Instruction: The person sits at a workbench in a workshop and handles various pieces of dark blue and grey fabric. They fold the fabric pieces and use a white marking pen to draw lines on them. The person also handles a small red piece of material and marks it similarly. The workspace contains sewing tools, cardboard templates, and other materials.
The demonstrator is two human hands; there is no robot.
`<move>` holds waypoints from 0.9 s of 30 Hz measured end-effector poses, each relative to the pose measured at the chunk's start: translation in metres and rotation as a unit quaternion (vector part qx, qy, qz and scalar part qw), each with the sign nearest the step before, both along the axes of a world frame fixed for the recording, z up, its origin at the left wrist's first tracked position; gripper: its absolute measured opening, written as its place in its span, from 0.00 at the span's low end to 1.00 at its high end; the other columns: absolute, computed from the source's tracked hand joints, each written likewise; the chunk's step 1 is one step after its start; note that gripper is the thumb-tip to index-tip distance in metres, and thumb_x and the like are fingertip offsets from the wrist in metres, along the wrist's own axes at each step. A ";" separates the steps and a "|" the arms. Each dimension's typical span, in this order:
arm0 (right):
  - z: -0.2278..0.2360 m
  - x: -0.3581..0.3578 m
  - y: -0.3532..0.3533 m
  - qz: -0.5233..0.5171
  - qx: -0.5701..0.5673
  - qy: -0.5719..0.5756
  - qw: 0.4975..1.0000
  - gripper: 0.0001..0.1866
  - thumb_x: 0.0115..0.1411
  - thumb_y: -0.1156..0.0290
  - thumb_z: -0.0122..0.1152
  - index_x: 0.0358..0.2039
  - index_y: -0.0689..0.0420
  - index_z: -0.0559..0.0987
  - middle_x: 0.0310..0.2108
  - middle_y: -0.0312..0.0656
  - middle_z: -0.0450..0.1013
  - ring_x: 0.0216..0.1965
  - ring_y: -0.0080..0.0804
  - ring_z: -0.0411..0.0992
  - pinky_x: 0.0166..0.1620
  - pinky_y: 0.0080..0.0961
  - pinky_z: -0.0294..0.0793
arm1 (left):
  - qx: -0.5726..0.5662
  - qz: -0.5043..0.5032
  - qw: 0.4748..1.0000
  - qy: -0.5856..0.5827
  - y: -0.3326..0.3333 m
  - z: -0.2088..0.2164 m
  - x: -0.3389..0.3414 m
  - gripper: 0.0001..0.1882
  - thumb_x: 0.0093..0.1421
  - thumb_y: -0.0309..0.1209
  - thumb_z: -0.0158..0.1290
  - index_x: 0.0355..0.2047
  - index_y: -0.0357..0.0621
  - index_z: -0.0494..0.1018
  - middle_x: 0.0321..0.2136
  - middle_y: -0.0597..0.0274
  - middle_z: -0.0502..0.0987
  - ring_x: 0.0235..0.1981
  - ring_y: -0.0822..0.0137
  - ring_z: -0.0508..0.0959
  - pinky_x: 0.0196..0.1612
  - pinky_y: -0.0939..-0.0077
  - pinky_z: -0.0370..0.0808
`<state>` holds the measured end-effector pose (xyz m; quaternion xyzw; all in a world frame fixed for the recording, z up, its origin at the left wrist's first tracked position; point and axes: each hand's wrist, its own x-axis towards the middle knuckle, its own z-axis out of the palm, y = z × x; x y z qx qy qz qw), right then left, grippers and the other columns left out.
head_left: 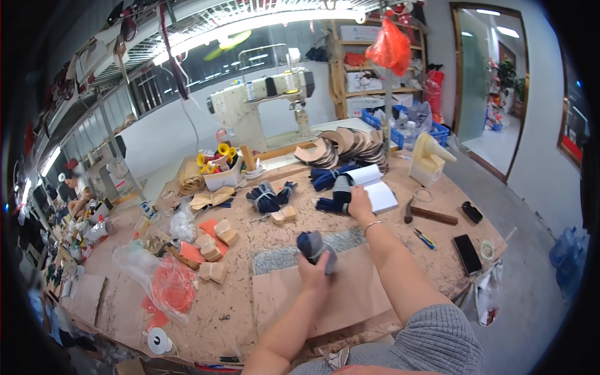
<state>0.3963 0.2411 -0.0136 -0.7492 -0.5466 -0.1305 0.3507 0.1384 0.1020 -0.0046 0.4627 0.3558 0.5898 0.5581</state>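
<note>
Wooden bench [225, 315], cluttered, runs across the scene. White sewing machine [250, 122] at far side. Tan sheet [350, 290] near centre, grey speckled strip [275, 260] along its far edge. Stack of curved brown pieces [350, 145] far, right of the machine. Open white notebook [380, 195] nearer than the stack. Left hand [314, 273]: grip clenched round a grey-navy bundle [317, 245], over sheet and strip. Right hand [359, 203]: farther right, fingers against a second bundle [341, 189] at notebook's left edge; can't tell if grip is closed on it. Hammer [435, 216] right, black phone [467, 254] nearer, small pliers [425, 239] left of phone.
</note>
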 end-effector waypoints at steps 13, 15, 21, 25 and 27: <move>0.025 0.002 0.055 -0.041 0.015 0.042 0.998 0.15 0.52 0.69 0.54 0.40 0.61 0.75 0.35 0.56 0.76 0.37 0.54 0.76 0.43 0.44 0.76 | 0.025 0.007 0.992 0.126 0.006 0.001 -0.009 0.29 0.52 0.35 0.65 0.49 0.34 0.66 0.44 0.53 0.75 0.45 0.63 0.75 0.50 0.71 0.71; 0.042 -0.004 0.051 0.020 0.126 0.076 0.989 0.16 0.51 0.72 0.54 0.41 0.61 0.77 0.31 0.57 0.76 0.35 0.56 0.75 0.41 0.44 0.75 | 0.034 0.011 0.997 0.064 0.014 -0.008 -0.007 0.28 0.54 0.31 0.62 0.51 0.36 0.64 0.45 0.56 0.73 0.45 0.64 0.74 0.50 0.72 0.71; 0.055 -0.096 -0.029 0.295 0.117 0.054 0.947 0.23 0.47 0.77 0.55 0.47 0.63 0.75 0.46 0.57 0.73 0.46 0.55 0.72 0.51 0.41 0.71 | -0.009 -0.078 0.961 -0.264 0.028 0.011 -0.020 0.18 0.60 0.30 0.54 0.50 0.41 0.67 0.42 0.62 0.76 0.43 0.68 0.76 0.49 0.72 0.73; 0.069 -0.165 -0.131 0.362 0.080 0.288 0.883 0.15 0.53 0.83 0.54 0.41 0.62 0.79 0.48 0.50 0.75 0.43 0.35 0.77 0.46 0.24 0.74 | -0.085 -0.160 0.936 -0.303 0.045 -0.018 -0.033 0.18 0.64 0.43 0.50 0.46 0.43 0.71 0.38 0.60 0.79 0.38 0.65 0.80 0.43 0.64 0.78; 0.061 -0.168 -0.163 0.369 0.159 0.241 0.884 0.12 0.55 0.82 0.58 0.40 0.60 0.80 0.40 0.47 0.78 0.37 0.35 0.78 0.41 0.24 0.76 | -0.145 -0.232 0.923 -0.270 0.020 0.005 -0.040 0.19 0.64 0.44 0.50 0.45 0.43 0.71 0.38 0.60 0.79 0.39 0.65 0.80 0.43 0.63 0.79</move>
